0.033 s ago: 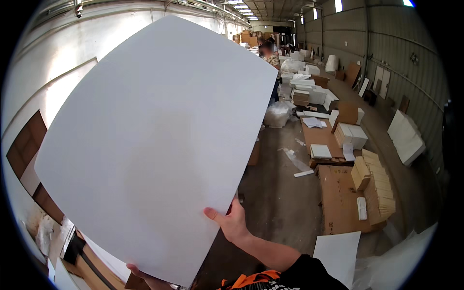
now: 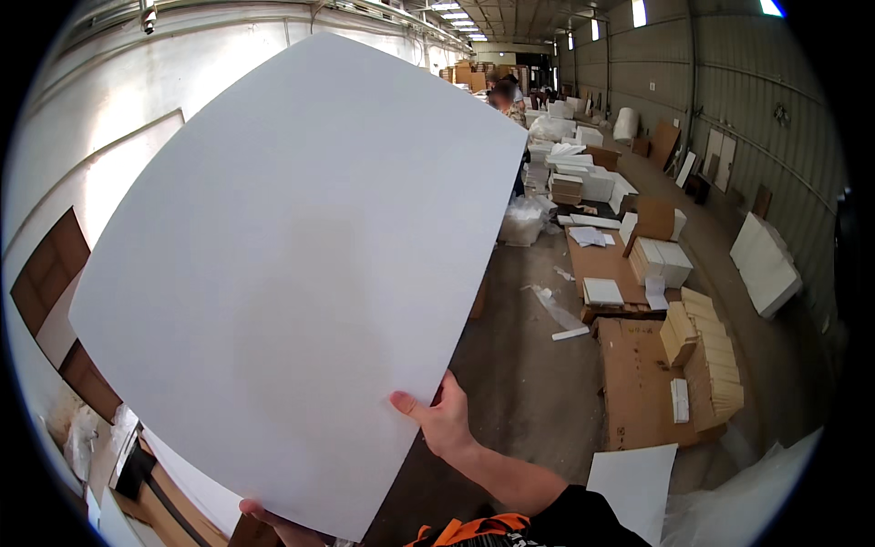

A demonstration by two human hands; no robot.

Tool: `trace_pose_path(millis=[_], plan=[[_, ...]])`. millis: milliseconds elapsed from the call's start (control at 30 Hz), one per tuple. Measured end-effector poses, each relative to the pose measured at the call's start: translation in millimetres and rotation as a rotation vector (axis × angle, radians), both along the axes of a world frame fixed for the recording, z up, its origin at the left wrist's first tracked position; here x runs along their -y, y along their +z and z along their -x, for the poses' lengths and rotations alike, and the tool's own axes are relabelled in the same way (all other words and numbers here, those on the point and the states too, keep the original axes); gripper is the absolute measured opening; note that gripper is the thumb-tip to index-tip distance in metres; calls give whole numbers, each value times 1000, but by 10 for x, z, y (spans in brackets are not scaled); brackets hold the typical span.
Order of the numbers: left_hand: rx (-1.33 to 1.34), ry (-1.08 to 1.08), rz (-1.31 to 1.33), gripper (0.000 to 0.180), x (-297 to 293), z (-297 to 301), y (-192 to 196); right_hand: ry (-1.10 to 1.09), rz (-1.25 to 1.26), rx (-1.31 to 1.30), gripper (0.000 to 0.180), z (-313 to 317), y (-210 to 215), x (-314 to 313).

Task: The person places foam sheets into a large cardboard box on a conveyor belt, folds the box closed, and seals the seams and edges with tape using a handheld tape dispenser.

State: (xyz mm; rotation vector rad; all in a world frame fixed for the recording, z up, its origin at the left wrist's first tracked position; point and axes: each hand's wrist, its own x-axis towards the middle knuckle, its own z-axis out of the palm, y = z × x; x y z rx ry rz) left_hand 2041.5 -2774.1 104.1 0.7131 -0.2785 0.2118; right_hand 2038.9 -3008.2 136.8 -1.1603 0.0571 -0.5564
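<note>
- Two bare hands hold up one large white sheet (image 2: 292, 273), seen from the head camera; it is the landmark for everything else, and it fills the left and middle of the view.
- Right hand (image 2: 445, 417) is at the sheet's lower right edge. Its thumb lies on the front face and the fingers go behind, so it is clamped on the sheet. A dark sleeve with orange trim (image 2: 538, 520) covers the arm below it.
- Left hand (image 2: 278, 524) is at the sheet's bottom corner. Only the fingertips show, curled under the edge and touching it; how firmly they grip cannot be told.
- The hands are apart, each on a different stretch of the sheet's lower edge.
- Right of the sheet, a concrete floor (image 2: 529, 383) runs down a long warehouse hall.
- Further right of the sheet lie flat brown cardboard pieces (image 2: 638, 383), with stacks of tan boards (image 2: 706, 356) on and beside them.
- Beyond the sheet's upper right corner, piles of white boxes (image 2: 583, 178) line the aisle, and another person (image 2: 506, 96) stands among them.
- Below the sheet's right side, a smaller white sheet (image 2: 633, 483) lies on the floor.
</note>
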Motion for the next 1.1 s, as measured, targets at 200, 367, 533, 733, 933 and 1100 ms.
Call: trace_pose_path(millis=[200,367,533,733,933,1100], plan=[[193,-240,-35,117,766,-840,-268,-59,-35,142,62,-504,-176,1157],[253,-251,-49,112,1388,-1473,-304,235,-313,206,52,-1225,-65,1982],[234,15,-92,94,1886,-2215,-626,378,-308,222,52,-2125,23,2627],[163,0,59,75,2544,-3069,-544,520,-245,81,50,-3187,-138,3237],[-208,287,134,67,2787,-3657,-164,582,-372,112,48,-4150,-227,3420],[-538,649,159,68,2184,-3763,152,349,-362,78,45,-5272,86,4011]])
